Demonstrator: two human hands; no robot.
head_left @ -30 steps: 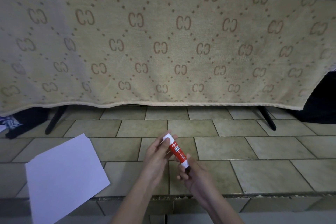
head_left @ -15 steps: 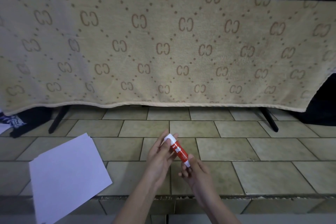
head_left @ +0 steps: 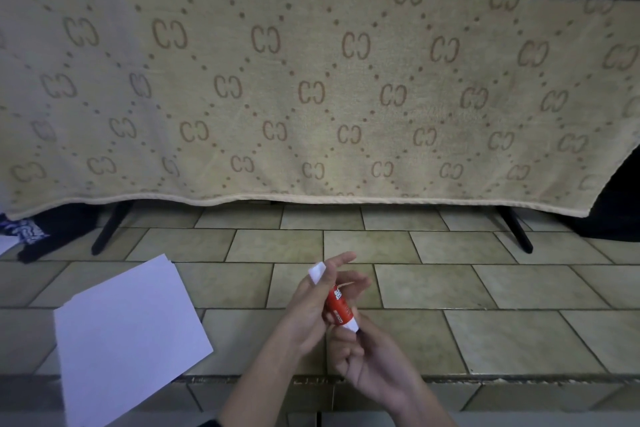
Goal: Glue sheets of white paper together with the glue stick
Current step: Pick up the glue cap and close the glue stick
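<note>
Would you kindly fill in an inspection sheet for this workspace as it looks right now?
Surface: tiled floor, beige, dark grout lines.
Job's things: white paper sheets lying at left; red glue stick held above the tiles, white cap at its upper end.
Clutter: dark and patterned cloth at far left.
Grips: left hand holds the upper part and cap; right hand pinches the base.
Cables: nothing seen.
Surroundings: patterned beige blanket draped over a black-legged stand.

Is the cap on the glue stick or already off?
Cannot tell for sure. The white cap sits at the top of the red glue stick, but the left hand covers the joint; the right hand pinches the bottom.
</note>
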